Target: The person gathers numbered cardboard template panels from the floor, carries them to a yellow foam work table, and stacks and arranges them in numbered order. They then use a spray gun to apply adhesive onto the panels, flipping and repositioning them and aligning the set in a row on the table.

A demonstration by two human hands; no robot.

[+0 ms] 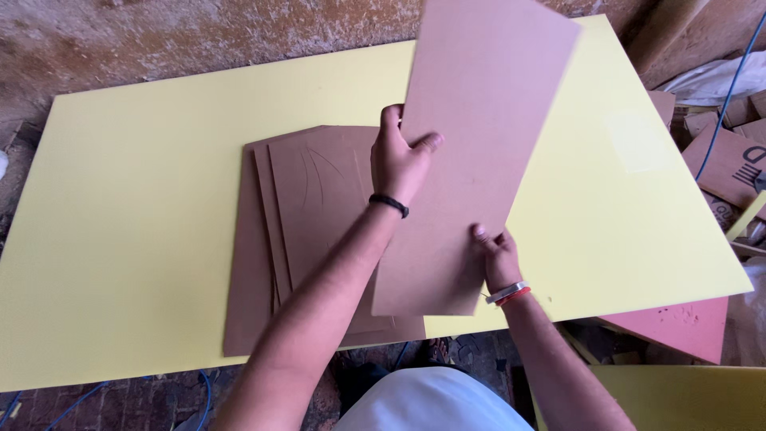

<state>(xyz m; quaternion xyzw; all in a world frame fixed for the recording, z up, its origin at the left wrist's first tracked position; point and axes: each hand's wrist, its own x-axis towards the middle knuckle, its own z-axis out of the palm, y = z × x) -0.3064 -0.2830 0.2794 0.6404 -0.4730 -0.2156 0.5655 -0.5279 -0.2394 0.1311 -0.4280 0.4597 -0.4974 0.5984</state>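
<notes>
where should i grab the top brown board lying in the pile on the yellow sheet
Probably its long left edge, coming from the left: the top pile board lies flat, and the lifted panel held by the left hand and right hand covers its right side.

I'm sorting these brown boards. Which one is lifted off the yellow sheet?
The long plain board, held tilted by the left hand and right hand. The other boards lie stacked flat on the yellow sheet.
</notes>
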